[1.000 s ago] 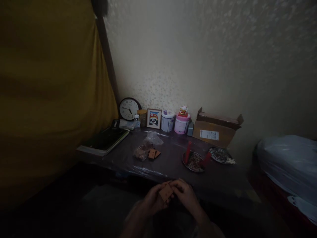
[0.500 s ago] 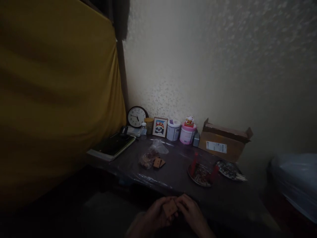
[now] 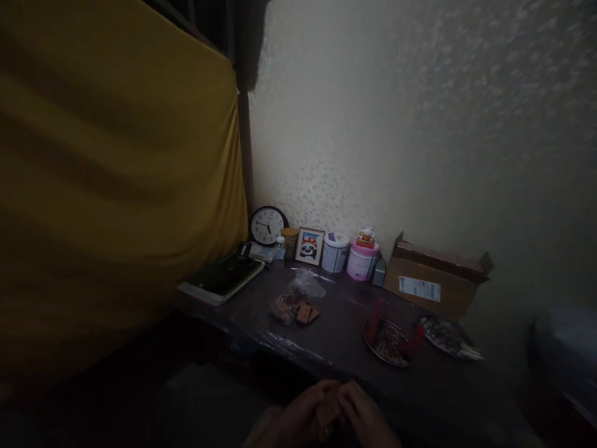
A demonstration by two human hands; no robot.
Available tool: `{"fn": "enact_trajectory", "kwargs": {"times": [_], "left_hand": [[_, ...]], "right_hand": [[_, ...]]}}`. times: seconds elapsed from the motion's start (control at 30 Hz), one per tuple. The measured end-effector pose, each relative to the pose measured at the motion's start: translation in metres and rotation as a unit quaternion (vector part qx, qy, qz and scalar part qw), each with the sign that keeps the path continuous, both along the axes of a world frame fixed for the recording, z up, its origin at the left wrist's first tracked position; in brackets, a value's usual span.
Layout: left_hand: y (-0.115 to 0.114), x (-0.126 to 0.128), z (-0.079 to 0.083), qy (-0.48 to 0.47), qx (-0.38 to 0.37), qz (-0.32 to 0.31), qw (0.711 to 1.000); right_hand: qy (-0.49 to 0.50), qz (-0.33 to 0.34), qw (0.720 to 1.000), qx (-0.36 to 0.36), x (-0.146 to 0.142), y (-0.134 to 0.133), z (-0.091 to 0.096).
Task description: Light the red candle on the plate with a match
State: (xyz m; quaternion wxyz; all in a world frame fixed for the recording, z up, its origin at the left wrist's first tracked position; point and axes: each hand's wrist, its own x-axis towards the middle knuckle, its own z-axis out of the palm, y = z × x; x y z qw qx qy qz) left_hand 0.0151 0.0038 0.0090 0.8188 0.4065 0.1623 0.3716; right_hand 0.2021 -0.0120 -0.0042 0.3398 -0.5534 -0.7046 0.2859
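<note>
At the bottom centre, in front of the table edge, my left hand (image 3: 303,407) is closed around a small flat brown square piece (image 3: 328,409). My right hand (image 3: 361,404) pinches the piece from its right side, fingertips touching its upper edge. The material is too dim to tell. Similar brown square pieces (image 3: 306,313) with small dark dots lie on the table, beside a clear plastic bag (image 3: 283,309) whose contents I cannot make out.
The dark plastic-covered table (image 3: 336,339) carries a metal plate (image 3: 388,354) with red upright items, a second plate (image 3: 441,333) with pale sticks, and a cardboard box (image 3: 431,274). A clock (image 3: 269,225), picture frame (image 3: 309,246) and tins (image 3: 334,254) line the wall. Yellow cloth (image 3: 116,155) hangs left.
The view has shifted, so the table items appear slightly lower and further right. Both hands still hold the brown piece, now tilted differently, with my right fingers covering more of it.
</note>
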Motion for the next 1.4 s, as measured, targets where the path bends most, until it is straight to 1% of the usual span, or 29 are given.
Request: {"fn": "enact_trajectory", "kwargs": {"times": [0.07,0.13,0.2,0.3,0.37,0.43,0.5,0.63,0.73,0.83,0.97,1.03,1.1,1.17,1.23,1.4], "left_hand": [[0.005,0.006,-0.008,0.0,-0.013,0.007,1.0],[0.007,0.007,-0.01,0.002,-0.018,0.009,1.0],[0.005,0.002,-0.006,0.003,-0.017,0.013,1.0],[-0.002,-0.01,0.007,0.018,-0.006,0.027,0.999],[-0.006,-0.015,0.016,0.031,-0.001,0.035,0.999],[-0.008,-0.015,0.021,0.033,-0.003,0.045,0.998],[-0.007,-0.011,0.021,0.031,-0.013,0.057,0.998],[-0.001,-0.001,0.014,0.032,-0.039,0.078,0.996],[0.002,0.0,0.011,0.022,-0.047,0.098,0.994],[0.002,0.001,0.012,0.027,-0.046,0.111,0.992],[-0.001,-0.002,0.018,0.044,-0.044,0.122,0.991],[-0.003,-0.006,0.02,0.047,-0.04,0.125,0.99],[-0.005,-0.009,0.021,0.056,-0.019,0.128,0.99],[-0.004,-0.009,0.019,0.066,0.007,0.131,0.989],[0.0,-0.006,0.014,0.065,-0.009,0.131,0.989],[0.013,0.008,-0.009,0.028,-0.026,0.147,0.988]], "right_hand": [[-0.006,0.004,1.0,-0.002,0.0,0.0,-0.002],[-0.017,-0.002,1.0,-0.005,0.001,0.0,-0.003],[-0.029,-0.014,0.999,-0.009,0.002,0.0,-0.003],[-0.034,-0.02,0.999,-0.009,0.003,-0.001,0.0],[-0.034,-0.022,0.999,0.002,0.003,-0.001,0.002],[-0.029,-0.031,0.999,0.02,0.003,0.0,0.004],[-0.017,-0.041,0.998,0.034,0.004,0.0,0.006],[0.014,-0.041,0.998,0.046,0.007,0.001,0.007],[0.034,-0.049,0.996,0.059,0.01,0.001,0.01],[0.04,-0.068,0.995,0.063,0.011,0.001,0.013],[0.051,-0.106,0.992,0.05,0.011,0.002,0.013],[0.059,-0.113,0.991,0.042,0.01,0.002,0.013],[0.067,-0.112,0.991,0.035,0.009,0.003,0.011],[0.076,-0.105,0.991,0.029,0.009,0.003,0.009],[0.083,-0.098,0.991,0.023,0.008,0.004,0.006],[0.091,-0.095,0.991,0.022,0.005,0.006,-0.002]]}}
